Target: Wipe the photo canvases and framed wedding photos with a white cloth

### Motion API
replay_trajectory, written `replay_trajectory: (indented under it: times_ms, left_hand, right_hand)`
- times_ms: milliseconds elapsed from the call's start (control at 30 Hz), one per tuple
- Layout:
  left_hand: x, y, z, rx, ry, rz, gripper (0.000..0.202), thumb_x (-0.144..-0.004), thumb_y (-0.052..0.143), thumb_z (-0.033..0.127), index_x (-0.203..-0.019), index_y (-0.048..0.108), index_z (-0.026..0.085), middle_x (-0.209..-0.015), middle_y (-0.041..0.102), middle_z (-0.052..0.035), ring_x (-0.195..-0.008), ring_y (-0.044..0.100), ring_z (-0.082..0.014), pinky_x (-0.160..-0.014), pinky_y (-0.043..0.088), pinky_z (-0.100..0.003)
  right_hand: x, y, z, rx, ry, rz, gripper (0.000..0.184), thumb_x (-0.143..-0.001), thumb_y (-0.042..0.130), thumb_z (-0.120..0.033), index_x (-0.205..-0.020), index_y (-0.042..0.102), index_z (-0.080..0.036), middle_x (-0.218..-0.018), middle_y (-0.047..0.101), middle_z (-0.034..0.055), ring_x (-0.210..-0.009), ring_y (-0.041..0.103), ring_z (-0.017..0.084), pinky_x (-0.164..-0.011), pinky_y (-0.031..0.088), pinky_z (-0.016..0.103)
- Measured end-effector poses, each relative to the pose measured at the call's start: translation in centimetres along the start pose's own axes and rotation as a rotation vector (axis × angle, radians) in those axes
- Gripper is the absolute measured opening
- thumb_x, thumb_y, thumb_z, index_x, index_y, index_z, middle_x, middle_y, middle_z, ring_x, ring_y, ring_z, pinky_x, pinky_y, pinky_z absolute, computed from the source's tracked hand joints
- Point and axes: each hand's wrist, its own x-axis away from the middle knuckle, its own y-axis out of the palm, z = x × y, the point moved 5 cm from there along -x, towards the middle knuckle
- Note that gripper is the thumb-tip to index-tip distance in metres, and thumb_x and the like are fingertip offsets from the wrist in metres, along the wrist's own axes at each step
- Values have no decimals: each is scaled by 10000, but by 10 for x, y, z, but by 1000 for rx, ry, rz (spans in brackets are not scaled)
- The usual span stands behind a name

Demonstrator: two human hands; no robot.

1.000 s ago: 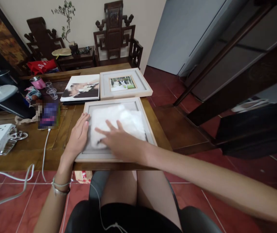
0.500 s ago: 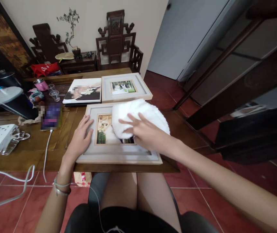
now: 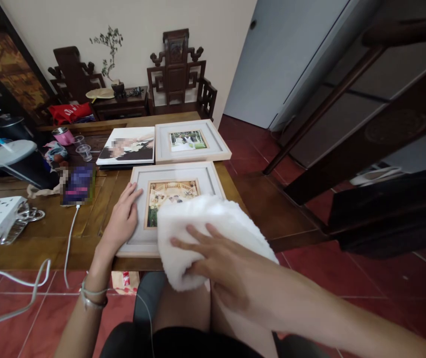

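Observation:
A light wooden picture frame (image 3: pixel 215 180) with a grey mat and a small outdoor photo lies flat on the table's near edge. Along its left border rests my left hand (image 3: pixel 122 219), open, fingers stretched on the rim. My right hand (image 3: pixel 213 256) presses and holds a fluffy white cloth (image 3: pixel 213 214), its fingers spread over the top. The cloth covers the frame's lower right part and hangs over the table edge, hiding part of the photo.
Behind lie a second picture frame (image 3: pixel 216 141) and a white-edged photo panel (image 3: pixel 131 144). On the left are a lidded cup (image 3: pixel 19 159), a phone (image 3: pixel 78 184) on a white cable, a power strip (image 3: pixel 0 216), plastic cups (image 3: pixel 83 151) and a pink mug (image 3: pixel 62 135).
My right hand has pulled the white cloth down toward me, past the frame's near edge, uncovering the top of the photo. My left hand stays on the frame's left border.

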Motion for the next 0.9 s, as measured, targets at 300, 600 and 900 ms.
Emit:
replay_trajectory:
  times_ms: [300, 600, 900]
  left_hand:
    - [1, -1, 0, 18, 5, -14, 428, -946, 376, 179, -1328, 569, 167, -1532, 434, -138, -1476, 307, -242, -1205, 256, -512]
    - [2, 0, -2, -20, 10, -1, 441, -952, 345, 178, -1321, 573, 99, -1511, 451, -178, -1466, 330, -242, -1202, 276, -500]
    - [1, 0, -1, -23, 9, 12, 444, -951, 339, 178, -1313, 579, 86, -1507, 455, -185, -1457, 348, -247, -1199, 284, -502]
  right_hand:
    - [-50, -8, 59, 191, 89, 227, 577, -689, 465, 51, -1131, 724, -215, -1554, 409, 71, -1468, 264, 329, -1165, 201, 639]
    - [-80, -36, 102, 402, 250, 246, 542, -708, 537, 22, -1180, 721, -169, -1548, 403, 124, -1420, 281, 483, -1094, 226, 746]
    - [-3, 15, 9, 55, -28, 76, 509, -699, 495, -9, -1096, 722, -233, -1575, 372, 28, -1487, 188, 353, -1168, 183, 653]
